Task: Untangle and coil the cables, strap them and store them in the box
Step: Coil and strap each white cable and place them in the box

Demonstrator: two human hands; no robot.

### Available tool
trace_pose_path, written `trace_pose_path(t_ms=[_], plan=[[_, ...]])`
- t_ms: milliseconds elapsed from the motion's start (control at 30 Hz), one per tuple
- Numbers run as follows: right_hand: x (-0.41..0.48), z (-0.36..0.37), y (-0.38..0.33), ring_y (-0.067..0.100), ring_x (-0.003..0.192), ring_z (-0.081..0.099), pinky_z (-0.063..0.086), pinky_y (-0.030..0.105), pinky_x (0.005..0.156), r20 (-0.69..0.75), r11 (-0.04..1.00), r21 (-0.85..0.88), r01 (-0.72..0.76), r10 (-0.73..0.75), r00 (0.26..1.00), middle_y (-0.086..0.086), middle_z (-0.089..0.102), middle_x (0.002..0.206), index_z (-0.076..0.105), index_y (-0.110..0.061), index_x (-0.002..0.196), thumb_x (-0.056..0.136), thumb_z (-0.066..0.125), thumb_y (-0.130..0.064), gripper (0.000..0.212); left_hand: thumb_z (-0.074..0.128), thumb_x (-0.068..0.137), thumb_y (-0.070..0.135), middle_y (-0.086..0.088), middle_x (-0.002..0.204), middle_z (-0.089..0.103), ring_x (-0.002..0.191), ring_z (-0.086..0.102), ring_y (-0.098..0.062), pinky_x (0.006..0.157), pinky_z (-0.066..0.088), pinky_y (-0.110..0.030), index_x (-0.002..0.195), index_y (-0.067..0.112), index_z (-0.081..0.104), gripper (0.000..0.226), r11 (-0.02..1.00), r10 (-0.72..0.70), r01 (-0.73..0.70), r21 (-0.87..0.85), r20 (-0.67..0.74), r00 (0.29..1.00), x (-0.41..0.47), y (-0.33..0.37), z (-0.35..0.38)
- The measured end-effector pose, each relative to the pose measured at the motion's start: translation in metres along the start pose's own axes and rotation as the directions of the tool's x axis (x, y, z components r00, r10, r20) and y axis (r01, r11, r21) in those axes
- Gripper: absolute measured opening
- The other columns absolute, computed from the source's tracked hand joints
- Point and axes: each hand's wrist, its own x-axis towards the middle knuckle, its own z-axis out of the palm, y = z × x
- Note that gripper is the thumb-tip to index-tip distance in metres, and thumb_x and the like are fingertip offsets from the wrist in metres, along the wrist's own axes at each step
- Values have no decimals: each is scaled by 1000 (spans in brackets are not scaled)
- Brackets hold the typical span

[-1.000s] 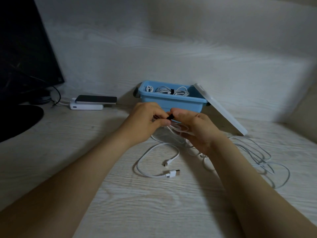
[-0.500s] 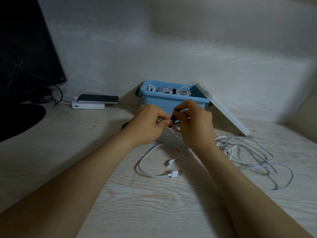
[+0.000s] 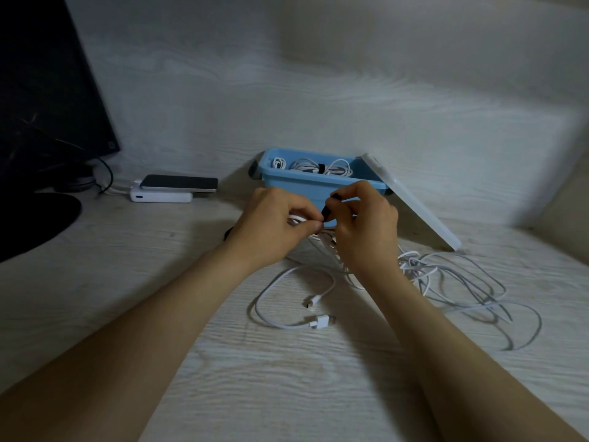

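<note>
Pale wood grain covers the table, and just above the middle of the frame two bare hands meet over it. The left hand has its fingers curled and pinches a bundle of white cable between thumb and fingertips. The right hand touches it, thumb and forefinger nipping a short black strap that stands at the bundle (how far round the cable it goes, I cannot tell). From the bundle, loose turns of the same white cable drop to the table below the hands and end in two plugs lying lower centre. To the right of the right forearm lies a tangled heap of white cables, spreading toward the right edge. Directly behind the hands, at centre, sits the blue box, open, with coiled white cables already inside, one of them banded in black. A white lid leans tilted against the box's right end, its lower edge on the table. At centre left a phone rests on a white power bank, and a dark monitor fills the upper left.
</note>
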Motion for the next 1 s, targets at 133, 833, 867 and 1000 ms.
trace_pose_path(t_ms=[133,833,867,1000], plan=[[1,-1,2,6,76,73,61,41,73,-24,998,3,-66,66,998,-6,77,81,65,-21,96,101,68,-19,7,83,89,20,11,91,79,87,70,4,80,54,-14,100,20,85,12,996,81,-83,42,55,995,-1,1,-1],[0,4,2,22,80,69,44,46,89,-95,907,-286,308,-346,933,-5,74,85,67,-19,95,97,66,-21,3,69,99,18,-7,103,75,98,67,-19,85,49,-31,107,10,77,14,969,100,-123,215,115,988,5,3,-3],[0,4,2,21,78,68,43,45,89,-82,896,-289,337,-374,924,-4,74,85,68,-19,95,97,66,-22,4,69,100,20,-8,104,76,99,67,-20,82,47,-28,106,9,77,15,971,66,-85,224,93,993,5,3,-4],[-5,4,-5,12,74,60,49,42,81,-22,864,-238,443,-461,887,-2,75,83,69,-13,96,97,65,-18,7,67,101,34,-6,100,76,94,69,-20,78,52,-37,104,11,75,24,966,-45,28,256,60,997,5,-2,-9]])
